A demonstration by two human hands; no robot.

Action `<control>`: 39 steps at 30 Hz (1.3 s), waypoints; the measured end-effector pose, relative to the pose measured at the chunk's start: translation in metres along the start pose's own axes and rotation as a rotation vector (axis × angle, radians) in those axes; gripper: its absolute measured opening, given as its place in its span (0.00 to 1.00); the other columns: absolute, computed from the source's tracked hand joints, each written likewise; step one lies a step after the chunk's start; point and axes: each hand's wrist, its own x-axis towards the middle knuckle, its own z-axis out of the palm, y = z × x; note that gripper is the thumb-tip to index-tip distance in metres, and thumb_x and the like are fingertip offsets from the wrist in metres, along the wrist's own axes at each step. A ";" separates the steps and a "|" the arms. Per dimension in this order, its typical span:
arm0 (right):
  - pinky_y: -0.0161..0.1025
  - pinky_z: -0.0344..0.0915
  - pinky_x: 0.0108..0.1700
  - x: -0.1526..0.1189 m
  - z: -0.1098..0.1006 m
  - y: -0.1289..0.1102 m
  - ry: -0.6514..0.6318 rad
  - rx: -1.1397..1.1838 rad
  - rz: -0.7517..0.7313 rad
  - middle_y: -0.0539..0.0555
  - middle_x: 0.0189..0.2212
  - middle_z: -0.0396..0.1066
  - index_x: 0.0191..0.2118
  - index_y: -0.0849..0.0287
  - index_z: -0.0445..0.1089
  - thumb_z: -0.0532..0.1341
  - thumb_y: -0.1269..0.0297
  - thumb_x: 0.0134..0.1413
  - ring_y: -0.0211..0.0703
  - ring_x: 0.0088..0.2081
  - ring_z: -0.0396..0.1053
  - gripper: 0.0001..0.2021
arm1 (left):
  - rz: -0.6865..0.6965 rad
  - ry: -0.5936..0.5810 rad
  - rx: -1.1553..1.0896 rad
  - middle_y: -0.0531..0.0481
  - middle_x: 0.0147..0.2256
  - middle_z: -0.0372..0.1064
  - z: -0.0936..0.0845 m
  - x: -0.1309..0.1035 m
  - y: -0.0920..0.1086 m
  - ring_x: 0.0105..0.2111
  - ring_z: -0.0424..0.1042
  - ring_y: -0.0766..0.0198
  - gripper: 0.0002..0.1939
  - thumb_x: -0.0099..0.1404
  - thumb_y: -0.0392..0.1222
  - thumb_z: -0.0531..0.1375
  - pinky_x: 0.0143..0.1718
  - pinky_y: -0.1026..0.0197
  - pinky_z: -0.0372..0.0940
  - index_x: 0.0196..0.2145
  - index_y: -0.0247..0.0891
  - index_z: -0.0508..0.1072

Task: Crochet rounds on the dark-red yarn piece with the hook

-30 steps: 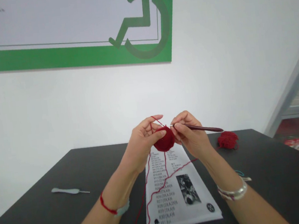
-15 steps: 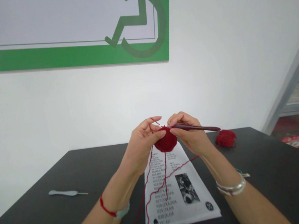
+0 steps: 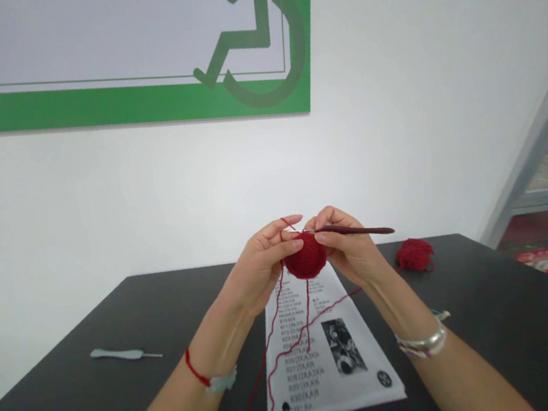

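A round red crocheted piece (image 3: 306, 259) is held up between both hands above the printed sheet. My left hand (image 3: 265, 259) pinches its left edge between thumb and fingers, with red yarn looped over the raised index finger. My right hand (image 3: 350, 243) grips a crochet hook (image 3: 356, 230) with a dark red handle and touches the piece's right edge. The hook's silver tip lies at the top edge of the piece, near the yarn. Red strands hang down from the work across the paper.
Printed sheets (image 3: 345, 392) lie on the black table (image 3: 167, 310). A red yarn ball (image 3: 414, 255) sits at the back right. On the left lies a pale-handled tool (image 3: 117, 354). A small item (image 3: 442, 314) is partly hidden by the right wrist.
The red piece and both hands have shifted slightly to the right. The hook has turned nearer to level, its tip reaching further left, and the piece's round face shows more.
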 end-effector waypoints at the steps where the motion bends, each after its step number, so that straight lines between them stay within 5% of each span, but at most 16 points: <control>1: 0.32 0.62 0.30 0.000 0.000 0.001 -0.002 0.007 0.001 0.46 0.27 0.72 0.27 0.55 0.71 0.71 0.70 0.41 0.33 0.27 0.66 0.08 | -0.008 -0.010 -0.001 0.53 0.28 0.73 -0.001 0.000 0.000 0.28 0.69 0.71 0.18 0.53 0.31 0.68 0.33 0.67 0.61 0.42 0.36 0.75; 10: 0.33 0.63 0.30 0.000 0.002 -0.001 -0.019 -0.033 -0.068 0.46 0.27 0.71 0.27 0.55 0.69 0.72 0.67 0.40 0.34 0.28 0.66 0.11 | -0.080 -0.004 -0.034 0.47 0.33 0.76 -0.002 0.002 0.001 0.30 0.71 0.67 0.19 0.52 0.32 0.68 0.35 0.64 0.63 0.43 0.34 0.75; 25: 0.35 0.58 0.30 0.000 -0.008 0.005 -0.063 -0.249 -0.123 0.46 0.28 0.67 0.32 0.54 0.69 0.70 0.67 0.45 0.36 0.29 0.61 0.09 | 0.095 0.103 0.062 0.56 0.25 0.68 0.004 -0.001 0.003 0.25 0.65 0.73 0.17 0.51 0.30 0.67 0.28 0.69 0.59 0.41 0.34 0.75; 39: 0.36 0.63 0.33 0.000 -0.004 0.002 -0.029 -0.188 -0.105 0.47 0.30 0.70 0.30 0.54 0.69 0.69 0.69 0.44 0.36 0.30 0.65 0.08 | -0.044 0.021 -0.002 0.49 0.30 0.73 -0.003 0.001 0.002 0.28 0.69 0.68 0.17 0.53 0.33 0.67 0.32 0.65 0.62 0.42 0.34 0.75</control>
